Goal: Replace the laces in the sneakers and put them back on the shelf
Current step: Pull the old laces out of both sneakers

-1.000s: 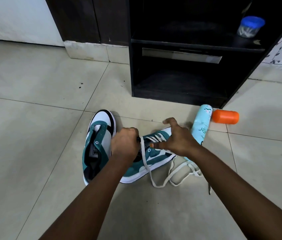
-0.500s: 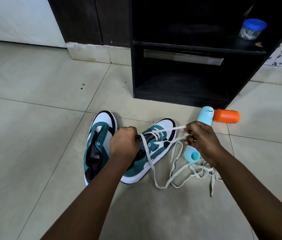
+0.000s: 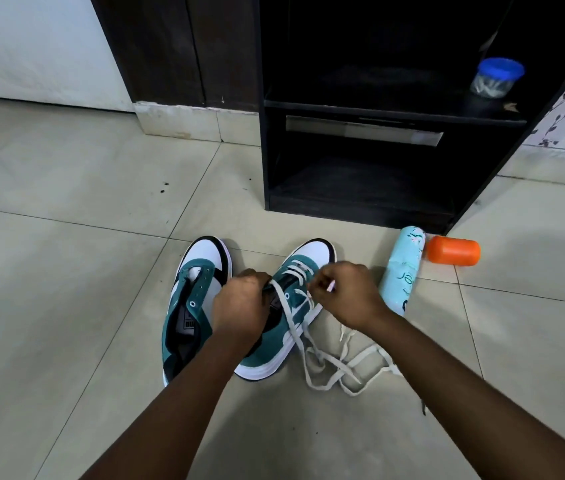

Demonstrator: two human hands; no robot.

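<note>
We are sitting over tiled floor (image 3: 66,306), two teal-and-white sneakers side by side before dark shelf unit (image 3: 360,188). Left sneaker (image 3: 192,306) lying unlaced. Our left hand (image 3: 239,306) gripping collar of right sneaker (image 3: 295,306), fingers curled round it. Our right hand (image 3: 343,292) pinching lace tip over eyelets. White lace (image 3: 329,368) trailing in loops on floor beside shoe. Pale blue bottle (image 3: 402,271) with orange cap (image 3: 452,251) lying near shelf; blue-lidded jar (image 3: 497,77) standing on upper shelf.
</note>
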